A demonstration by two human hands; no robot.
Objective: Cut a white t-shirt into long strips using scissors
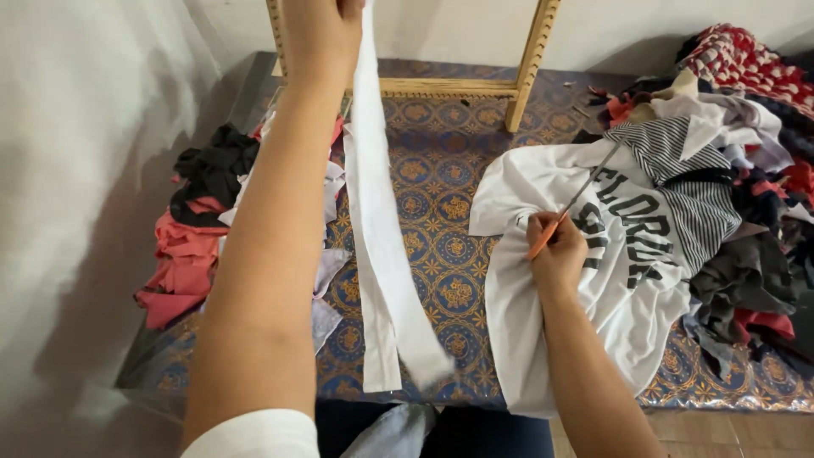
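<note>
— Scissors (575,202) with orange handles sit in the person's right hand (555,254), don't they?

— Yes. The fingers are curled shut through the handles, and the long blades point up and to the right, lying over the white shirt (585,280) with dark block lettering. That hand rests on the shirt itself.

— And the left hand (318,30)?

— Raised high, at the top edge of the view. It is closed around the upper end of a long white fabric strip (377,237). How the fingertips sit cannot be told, since the frame cuts them off.

— Where does the strip go?

— It hangs straight down from the fist, between the two forearms, and its lower end lies folded on the blue and gold patterned cloth (441,187) that covers the low surface. The very tip looks blurred.

— What lies around it?

— Left of the raised arm, a heap of red and black scraps (191,237). On the right, a big pile of mixed clothes (738,170), with a striped grey piece just above the white shirt. Behind, near the wall, a wooden frame (530,64) with notched uprights stands on the patterned cloth.
</note>
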